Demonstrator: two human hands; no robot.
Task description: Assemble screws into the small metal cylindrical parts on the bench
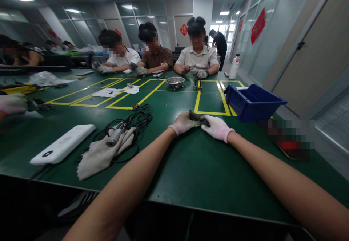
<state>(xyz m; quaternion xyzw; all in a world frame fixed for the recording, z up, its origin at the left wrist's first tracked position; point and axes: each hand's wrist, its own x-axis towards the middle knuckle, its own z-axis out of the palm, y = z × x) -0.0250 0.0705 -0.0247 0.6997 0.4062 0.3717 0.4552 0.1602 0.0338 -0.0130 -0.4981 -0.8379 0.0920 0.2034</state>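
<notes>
Both of my hands wear pale gloves with dark, soiled-looking fingers and meet over the green table (174,175). My left hand (185,123) is closed around a small dark cylindrical metal part (190,113), whose top sticks up above the fingers. Against it, fingertips nearly touching, my right hand (216,127) is closed too; whatever it grips is hidden by the fingers. Beyond my hands, two small metal parts (198,86) stand upright beside the yellow tape. A metal bowl (175,81) sits farther back, with a small part lying at its front.
A blue bin (256,102) stands at the right. To the left lie a white power bank (64,144), a cloth glove (95,159), a metal cylindrical tool (116,134) and coiled black cables (143,117). Several people sit across the table; a white bottle (234,68) is at the far right.
</notes>
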